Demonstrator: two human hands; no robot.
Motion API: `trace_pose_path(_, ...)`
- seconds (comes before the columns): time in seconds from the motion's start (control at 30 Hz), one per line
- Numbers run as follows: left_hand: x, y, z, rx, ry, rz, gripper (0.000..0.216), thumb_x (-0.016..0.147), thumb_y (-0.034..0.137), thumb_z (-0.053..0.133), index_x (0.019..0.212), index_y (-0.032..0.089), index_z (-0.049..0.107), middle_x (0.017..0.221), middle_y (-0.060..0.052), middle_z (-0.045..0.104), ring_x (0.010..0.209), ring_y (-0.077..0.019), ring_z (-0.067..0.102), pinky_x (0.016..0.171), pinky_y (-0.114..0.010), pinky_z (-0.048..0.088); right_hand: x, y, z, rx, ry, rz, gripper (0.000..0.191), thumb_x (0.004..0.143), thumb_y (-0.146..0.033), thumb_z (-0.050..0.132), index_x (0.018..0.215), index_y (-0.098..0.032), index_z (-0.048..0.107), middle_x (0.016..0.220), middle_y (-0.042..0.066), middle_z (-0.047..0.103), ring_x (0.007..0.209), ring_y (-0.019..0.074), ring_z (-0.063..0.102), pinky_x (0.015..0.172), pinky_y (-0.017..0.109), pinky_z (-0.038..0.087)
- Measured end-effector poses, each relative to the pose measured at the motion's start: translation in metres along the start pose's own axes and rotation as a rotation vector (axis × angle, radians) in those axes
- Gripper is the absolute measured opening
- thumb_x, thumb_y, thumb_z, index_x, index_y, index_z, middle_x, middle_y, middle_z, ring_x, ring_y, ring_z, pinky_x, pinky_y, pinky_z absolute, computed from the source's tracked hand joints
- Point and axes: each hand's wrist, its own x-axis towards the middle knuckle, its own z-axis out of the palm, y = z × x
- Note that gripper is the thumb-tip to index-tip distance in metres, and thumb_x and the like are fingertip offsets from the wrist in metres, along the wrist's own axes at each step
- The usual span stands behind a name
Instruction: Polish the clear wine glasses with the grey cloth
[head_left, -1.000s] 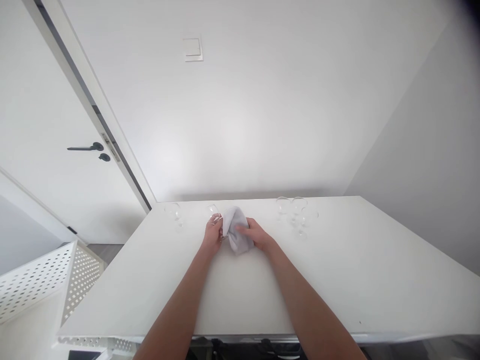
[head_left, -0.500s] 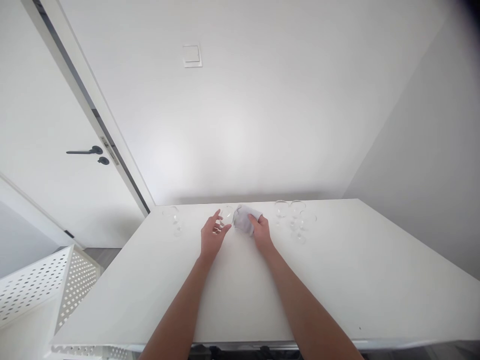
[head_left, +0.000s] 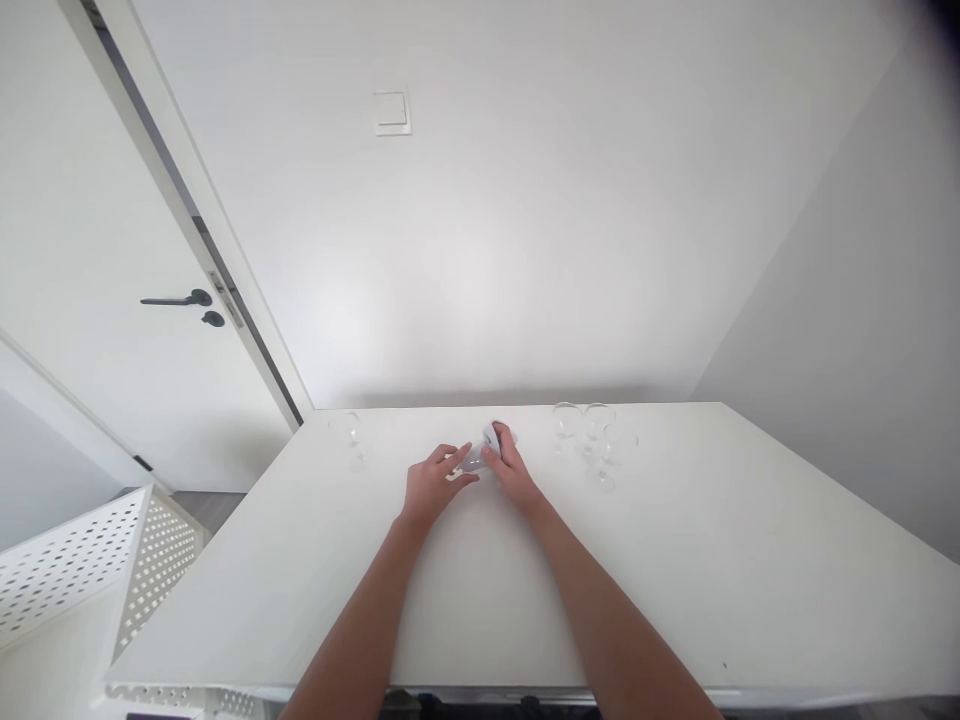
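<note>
A clear stemmed glass [head_left: 473, 461] lies tilted on its side between my hands, just above or on the white tabletop. My left hand [head_left: 433, 484] holds it from the left, fingers and thumb curved round it. In my right hand [head_left: 516, 477] is a light grey cloth [head_left: 490, 436], pinched between fingers and thumb and pressed at the right end of the glass, partly inside it as far as I can see. My fingers and the cloth hide much of the glass.
One clear stemmed glass [head_left: 352, 432] stands at the table's back left. Three similar glasses [head_left: 598, 422] stand close together right of my hands. The white table [head_left: 675, 560] meets the wall behind. A white perforated rack [head_left: 161, 560] and a door [head_left: 97, 200] are on the left.
My right hand has turned the cloth more over and into the glass. My left hand has moved slightly right, closer to the right hand, and the glass has tipped over to the right.
</note>
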Motion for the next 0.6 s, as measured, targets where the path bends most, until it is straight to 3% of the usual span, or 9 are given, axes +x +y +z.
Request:
trace_pose_path(0.2,0.000,0.002,-0.001,0.013,0.048,-0.067,0.048,0.076,0.054,0.081,0.120,0.035,0.074,0.098,-0.001,0.076,0.068,-0.0149,0.066,0.059,-0.028,0.044,0.004,0.004,0.000,0.113,0.035,-0.006,0.045,0.088,-0.048,0.069,0.124,-0.026,0.054,0.110,0.006,0.059,0.096,0.0226,0.057,0.089,0.037,0.049)
trace_pose_path(0.43,-0.001,0.010,0.000,-0.161,0.036,-0.103,0.020,0.094,0.038,0.061,0.109,0.027,0.066,0.098,-0.003,0.067,0.072,-0.0126,0.061,0.064,-0.025,0.044,0.012,0.011,0.000,0.331,0.328,0.105,0.049,0.085,-0.051,0.071,0.122,-0.026,0.052,0.105,0.005,0.061,0.092,0.0213,0.059,0.084,0.035,0.051)
trace_pose_path(0.6,-0.001,0.005,-0.001,-0.402,0.154,-0.330,0.026,0.099,0.044,0.049,0.085,0.023,0.043,0.071,0.004,0.044,0.058,-0.0115,0.039,0.057,-0.025,0.036,0.005,0.004,0.001,0.134,0.181,0.059,0.037,0.095,-0.056,0.057,0.117,-0.027,0.059,0.118,0.006,0.062,0.111,0.0240,0.056,0.101,0.037,0.044)
